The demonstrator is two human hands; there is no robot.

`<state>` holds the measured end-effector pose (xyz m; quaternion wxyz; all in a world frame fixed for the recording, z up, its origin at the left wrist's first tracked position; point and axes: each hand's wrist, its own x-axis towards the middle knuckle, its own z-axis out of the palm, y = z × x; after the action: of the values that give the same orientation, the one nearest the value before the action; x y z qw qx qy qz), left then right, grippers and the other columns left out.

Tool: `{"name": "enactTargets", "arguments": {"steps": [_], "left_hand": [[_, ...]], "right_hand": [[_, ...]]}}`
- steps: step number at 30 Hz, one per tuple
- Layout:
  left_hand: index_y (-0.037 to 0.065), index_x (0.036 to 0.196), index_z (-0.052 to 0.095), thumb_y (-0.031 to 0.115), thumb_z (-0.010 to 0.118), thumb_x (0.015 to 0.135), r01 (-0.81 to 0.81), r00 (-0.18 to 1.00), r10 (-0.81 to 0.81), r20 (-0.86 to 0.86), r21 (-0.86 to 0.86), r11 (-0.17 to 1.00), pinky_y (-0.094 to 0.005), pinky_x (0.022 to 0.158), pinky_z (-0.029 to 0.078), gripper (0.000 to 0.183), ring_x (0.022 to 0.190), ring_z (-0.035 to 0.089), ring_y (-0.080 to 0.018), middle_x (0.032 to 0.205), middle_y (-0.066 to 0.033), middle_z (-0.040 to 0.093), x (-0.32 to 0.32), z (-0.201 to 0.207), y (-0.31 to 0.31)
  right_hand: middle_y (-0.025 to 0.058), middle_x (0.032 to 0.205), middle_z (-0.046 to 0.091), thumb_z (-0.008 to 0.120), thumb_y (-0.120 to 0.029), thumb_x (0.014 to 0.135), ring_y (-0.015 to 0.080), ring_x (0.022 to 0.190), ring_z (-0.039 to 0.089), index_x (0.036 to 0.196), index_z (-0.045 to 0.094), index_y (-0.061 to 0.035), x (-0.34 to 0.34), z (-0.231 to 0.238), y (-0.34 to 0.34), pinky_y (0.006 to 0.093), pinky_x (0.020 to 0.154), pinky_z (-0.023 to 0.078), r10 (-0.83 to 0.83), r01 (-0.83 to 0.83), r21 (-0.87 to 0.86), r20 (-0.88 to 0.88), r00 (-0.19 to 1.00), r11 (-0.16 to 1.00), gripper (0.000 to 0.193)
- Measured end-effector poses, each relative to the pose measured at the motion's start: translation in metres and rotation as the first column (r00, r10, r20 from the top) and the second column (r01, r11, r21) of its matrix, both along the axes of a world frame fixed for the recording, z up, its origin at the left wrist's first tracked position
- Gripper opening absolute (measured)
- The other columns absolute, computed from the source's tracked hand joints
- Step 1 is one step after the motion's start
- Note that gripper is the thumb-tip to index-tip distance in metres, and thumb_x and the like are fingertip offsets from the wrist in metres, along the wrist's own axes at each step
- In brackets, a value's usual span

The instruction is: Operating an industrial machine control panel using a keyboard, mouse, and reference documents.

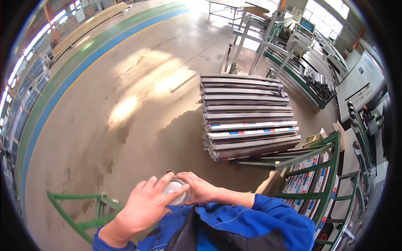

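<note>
Close to my chest, both hands are on a small round container (181,197), clear-walled with a pale top, perhaps a drinking bottle or a jar. The fingers of my left hand (146,203) reach over its top and near side. My right hand (200,189) wraps round its far and right side. A small dark loop-like part (170,171) shows just beyond the left fingertips; whether it belongs to the container I cannot tell. The container's lower part is hidden by my hands and the blue jacket (255,221).
Ahead lies a stack of long metal profiles (249,102). Green metal racks (307,195) with striped, wrapped profiles stand at my right, and a green frame (77,196) is by my left arm. Farther right are a machine (362,77) and a screen (307,25). A blue floor stripe (67,85) curves along the left.
</note>
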<state>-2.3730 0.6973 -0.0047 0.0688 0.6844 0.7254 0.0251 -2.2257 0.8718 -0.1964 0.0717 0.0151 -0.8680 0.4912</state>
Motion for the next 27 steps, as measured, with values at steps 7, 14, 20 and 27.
{"name": "enactTargets", "arguments": {"steps": [7, 14, 20, 27], "left_hand": [[0.019, 0.139, 0.065, 0.046, 0.086, 0.078, 0.04, 0.999, -0.035, 0.033, -0.188, 0.981, -0.0399, 0.075, 0.052, 0.07, 0.087, 0.069, -0.026, 0.105, -0.0104, 0.068, -0.226, 0.01, 0.156], [0.018, 0.136, 0.066, 0.042, 0.083, 0.085, 0.216, 0.976, -0.219, 0.009, -0.224, 0.95, -0.0408, 0.083, 0.052, 0.059, 0.105, 0.067, -0.0291, 0.12, -0.0154, 0.067, -0.429, -0.008, 0.348], [0.023, 0.142, 0.062, 0.043, 0.083, 0.086, 0.47, 0.88, -0.461, 0.117, -0.061, 0.881, -0.0464, 0.107, 0.046, 0.064, 0.124, 0.057, -0.0361, 0.147, -0.0161, 0.056, -0.604, -0.009, 0.535], [0.005, 0.132, 0.065, 0.064, 0.085, 0.072, 0.071, 0.997, -0.069, 0.043, -0.067, 0.995, -0.0445, 0.083, 0.053, 0.086, 0.092, 0.067, -0.0321, 0.107, -0.0135, 0.067, -0.767, -0.026, 0.742]], "right_hand": [[0.0237, 0.146, 0.053, 0.093, -0.028, 0.07, 0.0429, 0.137, 0.051, 0.149, 0.044, 0.0016, -0.204, 0.034, 0.123, 0.0499, 0.118, 0.044, -0.156, 0.158, -0.022, 0.072, 0.985, 0.987, 0.097], [0.023, 0.144, 0.055, 0.094, -0.032, 0.071, 0.0429, 0.134, 0.053, 0.148, 0.046, 0.001, -0.393, -0.002, 0.282, 0.0493, 0.116, 0.044, -0.349, 0.351, -0.072, 0.047, 0.936, 0.934, 0.097], [0.0236, 0.145, 0.055, 0.093, -0.033, 0.07, 0.0428, 0.135, 0.052, 0.148, 0.046, 0.0012, -0.567, -0.015, 0.477, 0.0507, 0.115, 0.044, -0.314, 0.316, 0.036, -0.036, 0.949, 0.948, 0.097], [0.0232, 0.139, 0.058, 0.092, -0.033, 0.067, 0.043, 0.128, 0.056, 0.144, 0.048, 0.0008, -0.734, 0.002, 0.685, 0.0501, 0.11, 0.046, -0.353, 0.352, 0.086, -0.012, 0.936, 0.932, 0.095]]}}
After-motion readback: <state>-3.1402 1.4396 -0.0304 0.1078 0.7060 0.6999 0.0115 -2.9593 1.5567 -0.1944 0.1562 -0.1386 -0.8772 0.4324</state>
